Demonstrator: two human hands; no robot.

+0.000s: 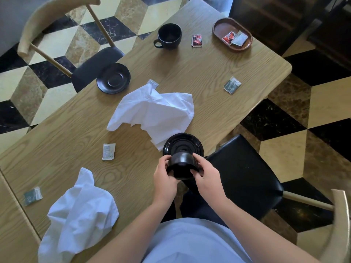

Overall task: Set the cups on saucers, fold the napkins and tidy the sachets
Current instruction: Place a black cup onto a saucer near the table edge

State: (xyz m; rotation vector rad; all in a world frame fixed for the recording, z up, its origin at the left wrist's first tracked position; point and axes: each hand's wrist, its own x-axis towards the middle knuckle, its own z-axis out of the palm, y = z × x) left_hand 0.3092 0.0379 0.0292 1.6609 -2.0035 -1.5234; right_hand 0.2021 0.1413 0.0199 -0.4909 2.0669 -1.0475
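While both hands [183,172] grip a glossy round black cup [182,167], crumpled napkins [154,111] lie nearby.

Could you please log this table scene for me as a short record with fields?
held: black cup, gripped by left hand and right hand
near saucer: bare, partly on napkin
far cup: off far saucer
second napkin: crumpled
tray: two sachets

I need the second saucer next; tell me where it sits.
In the head view the empty saucer lies at the table's far left edge, beside the dark chair seat, just beyond the crumpled white napkin.
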